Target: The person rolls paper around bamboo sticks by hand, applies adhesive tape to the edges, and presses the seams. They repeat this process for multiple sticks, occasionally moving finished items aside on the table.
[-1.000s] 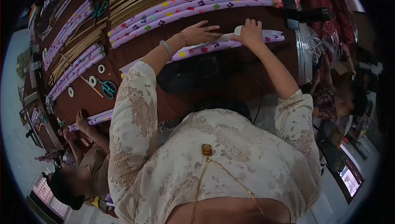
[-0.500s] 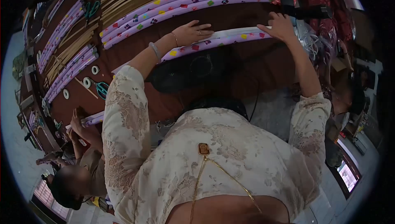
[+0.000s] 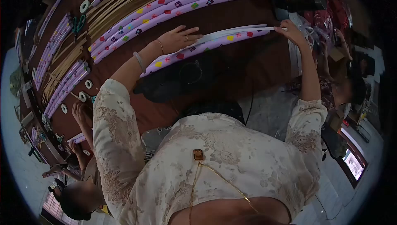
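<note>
A length of purple patterned paper (image 3: 215, 45), printed with small coloured gift shapes, lies along the table in front of me, folded or rolled into a long narrow form. My left hand (image 3: 178, 41) rests on its left part, palm down with the fingers stretched and a little apart. From near those fingertips a narrow white strip (image 3: 244, 29) runs rightward, lifted off the paper at its right end. My right hand (image 3: 291, 32) pinches that end between thumb and fingers, just past the paper's right end.
Purple patterned rolls (image 3: 182, 8) and brown strips (image 3: 124, 3) lie beyond. At left are tape rolls (image 3: 84, 6), scissors (image 3: 78, 24) and more rolls (image 3: 53, 51). A black device (image 3: 304, 3) stands at right. A dark object (image 3: 165, 80) sits nearer me. A co-worker's hand (image 3: 80, 113) is at left.
My right hand has moved up off the paper to the right, drawing the white strip's end with it. My left hand stays on the paper. The view has shifted slightly.
</note>
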Demonstrator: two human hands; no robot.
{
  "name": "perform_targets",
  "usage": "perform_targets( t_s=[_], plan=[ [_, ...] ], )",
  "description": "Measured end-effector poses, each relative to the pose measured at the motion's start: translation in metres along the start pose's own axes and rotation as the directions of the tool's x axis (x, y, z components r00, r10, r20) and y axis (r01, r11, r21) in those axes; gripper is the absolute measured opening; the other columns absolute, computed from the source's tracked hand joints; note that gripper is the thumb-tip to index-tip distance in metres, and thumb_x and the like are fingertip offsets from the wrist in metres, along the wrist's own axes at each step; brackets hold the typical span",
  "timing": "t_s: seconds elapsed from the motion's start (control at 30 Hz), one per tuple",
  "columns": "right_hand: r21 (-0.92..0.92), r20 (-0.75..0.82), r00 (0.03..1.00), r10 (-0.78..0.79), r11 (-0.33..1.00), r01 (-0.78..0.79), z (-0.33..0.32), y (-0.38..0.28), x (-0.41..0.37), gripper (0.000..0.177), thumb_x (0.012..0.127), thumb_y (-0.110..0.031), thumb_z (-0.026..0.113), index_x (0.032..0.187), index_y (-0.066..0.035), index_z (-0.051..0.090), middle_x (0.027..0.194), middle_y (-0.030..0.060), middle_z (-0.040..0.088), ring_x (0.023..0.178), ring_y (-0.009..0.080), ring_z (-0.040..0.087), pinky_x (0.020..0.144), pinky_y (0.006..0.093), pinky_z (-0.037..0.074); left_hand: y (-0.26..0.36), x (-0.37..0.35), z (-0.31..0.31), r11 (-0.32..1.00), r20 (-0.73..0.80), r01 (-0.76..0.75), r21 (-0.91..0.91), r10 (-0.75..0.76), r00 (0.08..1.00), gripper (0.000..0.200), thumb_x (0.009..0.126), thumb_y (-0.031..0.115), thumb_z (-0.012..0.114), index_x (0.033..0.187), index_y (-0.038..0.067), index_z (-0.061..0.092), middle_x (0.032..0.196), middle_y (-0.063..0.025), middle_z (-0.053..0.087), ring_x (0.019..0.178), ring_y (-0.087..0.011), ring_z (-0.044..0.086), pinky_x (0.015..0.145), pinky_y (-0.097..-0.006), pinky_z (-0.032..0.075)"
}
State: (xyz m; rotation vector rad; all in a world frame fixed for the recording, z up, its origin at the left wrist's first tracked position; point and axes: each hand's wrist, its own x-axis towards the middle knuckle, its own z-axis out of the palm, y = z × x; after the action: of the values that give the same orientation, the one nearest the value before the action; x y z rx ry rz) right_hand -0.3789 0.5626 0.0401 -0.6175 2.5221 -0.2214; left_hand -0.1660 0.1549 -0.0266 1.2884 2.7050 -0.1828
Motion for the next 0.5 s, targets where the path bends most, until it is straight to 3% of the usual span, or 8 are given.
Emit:
perform_targets(
  t_s=[0.07, 0.17, 0.27, 0.3, 0.33, 0.43, 0.5],
  plan=[
    [0.029, -0.020, 0.999, -0.031, 0.999, 0.031, 0.005, 0.006, 0.000, 0.047, 0.075, -0.047, 0.057, 0.083, -0.001, 0.055, 0.102, 0.0115, 0.048, 0.094, 0.0257, 0.049, 0.083, 0.0316, 0.037, -0.003, 0.000, 0.000, 0.998, -0.012, -0.001, -0.055, 0.000, 1.000, 0.038, 0.083, 0.019, 0.045, 0.120, 0.019, 0.044, 0.140, 0.0070, 0.020, 0.131, -0.0163, 0.010, 0.104, -0.0364, 0.019],
    [0.010, -0.078, 0.995, 0.054, 0.999, -0.053, 0.010, 0.002, 0.001, 0.045, 0.075, -0.046, 0.056, 0.082, -0.001, 0.057, 0.101, 0.0112, 0.049, 0.095, 0.0268, 0.050, 0.082, 0.0332, 0.038, -0.006, 0.003, -0.005, 0.994, -0.029, -0.013, -0.111, 0.009, 1.000, 0.029, 0.082, 0.019, 0.047, 0.110, 0.019, 0.049, 0.140, 0.0081, 0.018, 0.131, -0.0163, 0.010, 0.104, -0.0371, 0.019],
    [-0.114, -0.153, 0.986, 0.065, 0.990, -0.083, 0.020, -0.004, 0.005, 0.043, 0.075, -0.045, 0.056, 0.083, -0.003, 0.058, 0.102, 0.0088, 0.051, 0.095, 0.0273, 0.051, 0.080, 0.0369, 0.040, -0.008, 0.008, -0.010, 0.996, -0.024, -0.039, -0.085, 0.037, 0.999, 0.017, 0.081, 0.018, 0.048, 0.098, 0.017, 0.051, 0.141, 0.0085, 0.016, 0.131, -0.0164, 0.010, 0.104, -0.0378, 0.019],
    [-0.234, -0.256, 0.966, 0.039, 0.967, -0.101, 0.025, -0.007, 0.005, 0.043, 0.074, -0.045, 0.056, 0.085, -0.004, 0.059, 0.101, 0.0074, 0.051, 0.094, 0.0266, 0.051, 0.079, 0.0403, 0.040, -0.009, 0.010, -0.012, 0.996, -0.020, -0.052, -0.066, 0.050, 0.999, 0.012, 0.080, 0.019, 0.048, 0.092, 0.016, 0.051, 0.141, 0.0086, 0.016, 0.131, -0.0165, 0.010, 0.104, -0.0380, 0.019],
    [-0.349, -0.351, 0.936, -0.001, 0.928, -0.130, 0.029, -0.010, 0.006, 0.042, 0.073, -0.045, 0.057, 0.086, -0.005, 0.060, 0.101, 0.0059, 0.052, 0.094, 0.0258, 0.052, 0.077, 0.0437, 0.041, -0.009, 0.013, -0.014, 0.996, -0.017, -0.053, -0.068, 0.052, 0.999, 0.012, 0.080, 0.019, 0.048, 0.092, 0.016, 0.051, 0.141, 0.0086, 0.016, 0.131, -0.0165, 0.010, 0.104, -0.0380, 0.019],
    [-0.394, -0.419, 0.906, 0.053, 0.889, -0.234, 0.034, -0.024, 0.008, 0.043, 0.071, -0.046, 0.057, 0.086, -0.007, 0.061, 0.101, 0.0036, 0.052, 0.093, 0.0232, 0.053, 0.077, 0.0483, 0.040, -0.010, 0.017, -0.015, 0.996, 0.079, -0.068, -0.066, 0.073, 0.994, 0.019, 0.077, 0.023, 0.056, 0.091, 0.014, 0.047, 0.142, 0.0047, 0.014, 0.132, -0.0188, 0.006, 0.105, -0.0401, 0.017],
    [-0.386, -0.381, 0.920, 0.090, 0.889, -0.247, 0.037, -0.028, 0.008, 0.047, 0.073, -0.049, 0.053, 0.091, -0.006, 0.060, 0.104, 0.0047, 0.051, 0.097, 0.0237, 0.050, 0.078, 0.0523, 0.038, -0.010, 0.018, -0.012, 0.996, 0.048, -0.080, -0.040, 0.082, 0.995, 0.019, 0.076, 0.024, 0.057, 0.090, 0.014, 0.047, 0.142, 0.0042, 0.014, 0.132, -0.0184, 0.006, 0.105, -0.0401, 0.016]
  ],
)
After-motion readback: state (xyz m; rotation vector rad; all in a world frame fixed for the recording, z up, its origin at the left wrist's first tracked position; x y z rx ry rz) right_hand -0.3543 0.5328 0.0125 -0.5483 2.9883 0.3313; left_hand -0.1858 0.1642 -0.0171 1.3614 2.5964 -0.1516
